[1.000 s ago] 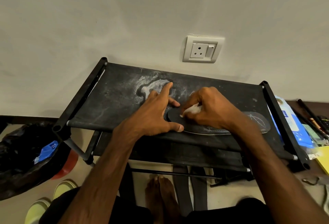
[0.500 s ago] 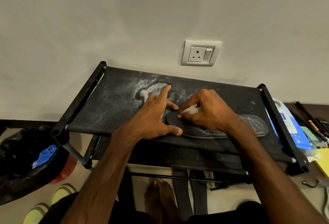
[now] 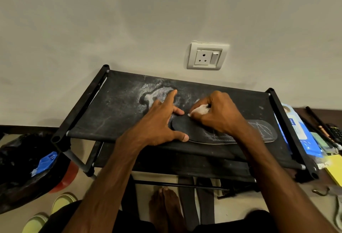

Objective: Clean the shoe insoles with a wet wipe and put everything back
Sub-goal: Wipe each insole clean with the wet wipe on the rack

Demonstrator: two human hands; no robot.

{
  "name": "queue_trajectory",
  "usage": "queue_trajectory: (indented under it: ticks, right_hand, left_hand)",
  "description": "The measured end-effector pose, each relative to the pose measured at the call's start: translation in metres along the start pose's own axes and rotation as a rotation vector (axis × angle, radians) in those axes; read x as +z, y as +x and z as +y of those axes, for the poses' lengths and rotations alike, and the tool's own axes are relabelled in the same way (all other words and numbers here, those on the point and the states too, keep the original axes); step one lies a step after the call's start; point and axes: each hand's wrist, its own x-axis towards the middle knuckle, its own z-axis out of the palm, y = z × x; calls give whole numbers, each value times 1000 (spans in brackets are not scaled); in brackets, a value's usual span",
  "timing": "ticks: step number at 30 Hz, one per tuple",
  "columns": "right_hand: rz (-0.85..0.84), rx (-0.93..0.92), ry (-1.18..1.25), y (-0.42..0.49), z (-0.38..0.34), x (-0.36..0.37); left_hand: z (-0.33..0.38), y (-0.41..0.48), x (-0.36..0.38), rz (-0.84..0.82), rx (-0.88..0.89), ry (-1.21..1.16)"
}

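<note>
Left of insole [image 3: 259, 131], black bag [image 3: 16, 177] with blue wrapper [image 3: 45, 161]

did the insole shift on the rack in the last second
No: the insole keeps its place, its toe end as near the white stain on the rack.

The left hand [image 3: 157, 129] and the right hand [image 3: 220, 119] are bare, and each is followed by a bare forearm: the left forearm [image 3: 111, 177] and the right forearm [image 3: 273, 177]. Tendons are outlined across the back of the left hand, and veins along its forearm. A short, pale nail is shown on the left thumb. Below the hands a black garment [image 3: 61, 219] is worn over the lap; its cut cannot be made out. Between the forearms, bare feet [image 3: 166, 208] are seen.
</note>
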Motion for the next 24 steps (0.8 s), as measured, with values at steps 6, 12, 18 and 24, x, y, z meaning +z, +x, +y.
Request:
queue_trajectory:
  ticks: [6,12,18,24]
  right_hand:
    - [-42,-81,-82,3,-14,10]
    - [28,-33,-181,7,-13,13]
    - [-91,-79,-91,5,-17,11]
    - [-88,-39,-70,3,-4,2]
  left_hand:
    - [-2,0,0,-14,-9,-18]
    - [-3,1,0,-22,-10,-18]
    - [-3,1,-1,-27,-12,-27]
    - [-7,3,-1,-15,10,-24]
